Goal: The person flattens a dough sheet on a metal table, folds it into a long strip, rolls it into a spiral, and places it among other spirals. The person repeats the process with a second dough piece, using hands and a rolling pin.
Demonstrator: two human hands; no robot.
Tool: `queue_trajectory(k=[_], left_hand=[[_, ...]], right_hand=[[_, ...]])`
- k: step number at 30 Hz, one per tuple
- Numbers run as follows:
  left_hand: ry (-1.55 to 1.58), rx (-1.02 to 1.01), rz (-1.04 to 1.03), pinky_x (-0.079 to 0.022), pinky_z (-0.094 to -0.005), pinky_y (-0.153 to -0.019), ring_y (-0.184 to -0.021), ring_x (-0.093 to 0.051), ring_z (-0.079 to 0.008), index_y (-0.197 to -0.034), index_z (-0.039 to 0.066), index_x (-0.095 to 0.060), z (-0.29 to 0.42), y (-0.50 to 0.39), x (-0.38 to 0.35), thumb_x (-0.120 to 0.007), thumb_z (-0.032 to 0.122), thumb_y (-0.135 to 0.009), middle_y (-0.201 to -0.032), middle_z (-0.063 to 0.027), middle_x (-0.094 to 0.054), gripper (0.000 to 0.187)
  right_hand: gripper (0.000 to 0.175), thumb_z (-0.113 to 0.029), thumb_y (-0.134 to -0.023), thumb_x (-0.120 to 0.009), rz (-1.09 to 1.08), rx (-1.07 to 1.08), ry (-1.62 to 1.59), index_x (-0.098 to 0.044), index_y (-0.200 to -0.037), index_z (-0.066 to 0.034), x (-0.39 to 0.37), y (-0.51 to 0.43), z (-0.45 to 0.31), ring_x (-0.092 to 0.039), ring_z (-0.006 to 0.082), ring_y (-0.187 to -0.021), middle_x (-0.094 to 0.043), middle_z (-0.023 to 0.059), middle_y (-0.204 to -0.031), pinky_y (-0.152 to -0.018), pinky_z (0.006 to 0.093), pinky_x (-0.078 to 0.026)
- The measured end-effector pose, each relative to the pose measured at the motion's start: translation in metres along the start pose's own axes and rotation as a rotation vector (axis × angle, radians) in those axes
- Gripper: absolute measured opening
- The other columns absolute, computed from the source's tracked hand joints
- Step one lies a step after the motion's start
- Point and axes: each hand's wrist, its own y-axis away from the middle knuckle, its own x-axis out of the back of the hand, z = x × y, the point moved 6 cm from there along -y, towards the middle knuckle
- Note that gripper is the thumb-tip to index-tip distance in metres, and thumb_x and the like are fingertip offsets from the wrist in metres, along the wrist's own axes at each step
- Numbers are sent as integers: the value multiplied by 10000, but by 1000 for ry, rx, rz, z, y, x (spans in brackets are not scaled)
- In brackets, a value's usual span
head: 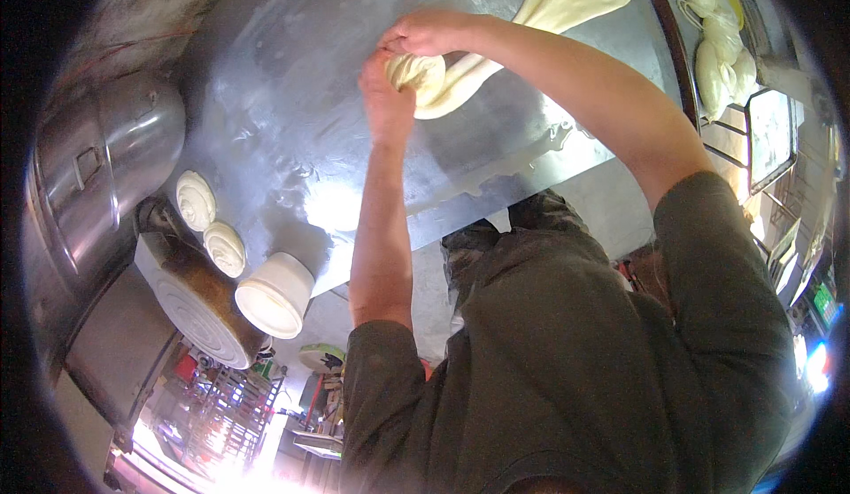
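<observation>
A long strip of pale, glossy dough (458, 89) lies on the shiny metal worktop (299, 95). Its near end is rolled into a coil, and its wide flat end spreads toward the top right of the view. My left hand (388, 99) grips the left side of the coil. From above, my right hand (428, 32) holds the coil's upper edge, with its fingertips meeting those of the left. The fingers hide part of the coil, and my right forearm crosses over the strip.
Two coiled dough rounds (196, 200) sit at the worktop's left, near a white plastic tub (275, 295) and a thick round block (199, 315). A large steel drum (106, 168) stands further left. Beyond the right edge are several pale lumps (724, 62) and a framed tray (770, 139).
</observation>
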Motion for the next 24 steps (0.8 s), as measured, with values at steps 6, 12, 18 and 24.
queue_trajectory(k=[6,12,18,24], left_hand=[[870,611,337,-460,-384,-1025,-1212,-505,-262,-1373,57,-449,-15,62,-21,-716,-41,-787,-1356,-117,-479,651],[78,26,54,-427,-447,-1081,-1266,-505,-330,-1361,63,-498,35,-24,-27,-668,-6,-838,-1387,-163,-487,554],[840,573,332,-429,-473,-1058,-1232,-502,-413,-1312,89,-573,11,10,-31,-684,-31,-745,-1365,-207,-497,590],[-101,-124,74,-469,-440,-1028,-1250,-494,-259,-1364,73,-499,90,-48,-67,-740,16,-755,-1321,-108,-525,657]], right_hand=[[373,-308,-980,-572,29,-52,52,-665,-1301,-142,-25,42,15,-622,342,-1152,-651,130,-1256,-980,438,-491],[386,-329,-1035,-513,134,-65,-45,-652,-1328,-120,33,19,38,-613,294,-1211,-626,111,-1331,-1035,406,-475],[461,-436,-1067,-458,141,-91,-160,-634,-1362,-128,3,48,62,-623,270,-1212,-651,92,-1331,-1053,367,-464],[504,-474,-1060,-461,154,-187,-358,-649,-1349,-107,58,37,92,-623,255,-1208,-676,87,-1295,-1042,357,-470]])
